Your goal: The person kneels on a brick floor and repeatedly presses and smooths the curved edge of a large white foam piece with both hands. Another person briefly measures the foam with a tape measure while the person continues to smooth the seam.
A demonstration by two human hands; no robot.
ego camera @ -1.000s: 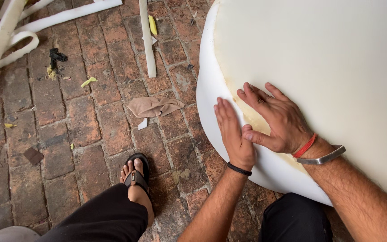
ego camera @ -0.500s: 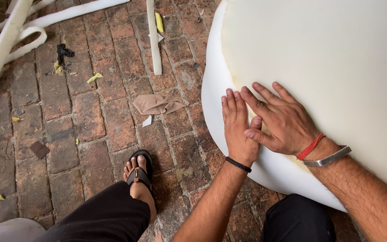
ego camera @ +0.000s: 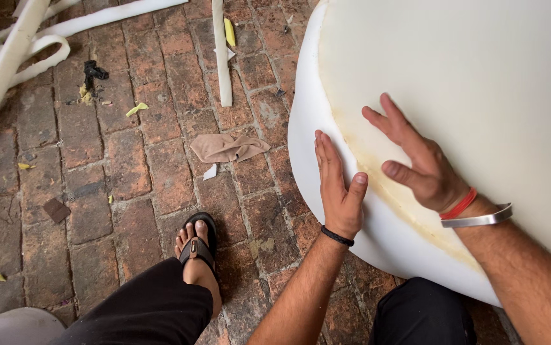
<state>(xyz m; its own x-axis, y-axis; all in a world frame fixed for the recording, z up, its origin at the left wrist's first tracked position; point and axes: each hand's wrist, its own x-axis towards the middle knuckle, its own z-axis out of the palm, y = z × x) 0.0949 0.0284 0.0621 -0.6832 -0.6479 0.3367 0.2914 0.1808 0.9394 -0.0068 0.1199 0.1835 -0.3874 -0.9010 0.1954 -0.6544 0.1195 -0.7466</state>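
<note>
A big round cream foam cushion [ego camera: 467, 83] fills the right side, wrapped along its edge by a white foam band [ego camera: 304, 128]. My left hand [ego camera: 338, 188], with a black wristband, lies flat against the white band's outer side, thumb up on the rim. My right hand [ego camera: 416, 163], with a red thread and a metal bangle at the wrist, rests palm down on the cushion's top near the yellowish seam, fingers spread.
Brick floor [ego camera: 128, 172] at left. White foam strips [ego camera: 20, 51] lie at the top left, one narrow strip [ego camera: 222, 57] at top centre. A crumpled tan cloth [ego camera: 227, 148] and small foam scraps lie near my sandalled foot [ego camera: 197, 246].
My right hand has slid right and up along the top, away from my left hand, fingers more spread. The left hand stays on the band.
</note>
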